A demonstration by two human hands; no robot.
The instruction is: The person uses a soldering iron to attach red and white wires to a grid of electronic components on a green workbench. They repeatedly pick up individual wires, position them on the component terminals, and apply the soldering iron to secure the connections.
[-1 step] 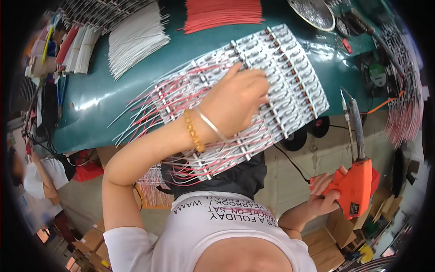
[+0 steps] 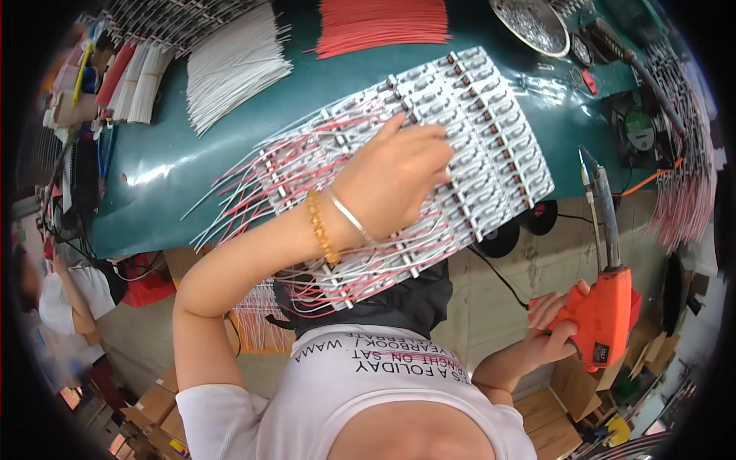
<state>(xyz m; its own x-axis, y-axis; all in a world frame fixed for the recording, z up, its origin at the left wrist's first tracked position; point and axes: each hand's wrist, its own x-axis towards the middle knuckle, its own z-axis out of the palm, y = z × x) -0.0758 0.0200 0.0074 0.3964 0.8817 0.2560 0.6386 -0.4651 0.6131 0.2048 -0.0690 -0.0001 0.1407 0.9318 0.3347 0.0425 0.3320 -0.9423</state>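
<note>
A panel of small whitish circuit boards [image 2: 502, 115] in rows lies at a slant over the table's near edge. Red and white wires [image 2: 245, 188] stick out from its left part and trail across its near side. My left hand [image 2: 402, 176] rests over the middle of the panel, fingers curled down onto it; the fingertips and anything pinched in them are hidden. Out to the right, off the table, my right hand [image 2: 553, 330] grips an orange-red soldering gun [image 2: 606, 314]. Its metal tip [image 2: 589, 157] points up and away, apart from the panel.
On the green table [image 2: 153, 207] lie bundles of white wires [image 2: 234, 69] and red wires [image 2: 383, 27]. A bowl of small metal parts [image 2: 533, 27] stands far right, near a dark fan-like device [image 2: 636, 130]. More wired boards [image 2: 678, 199] hang at right. Another person [image 2: 69, 295] is at left.
The panel and my left hand have shifted very slightly toward me. My right hand keeps its grip on the soldering gun.
</note>
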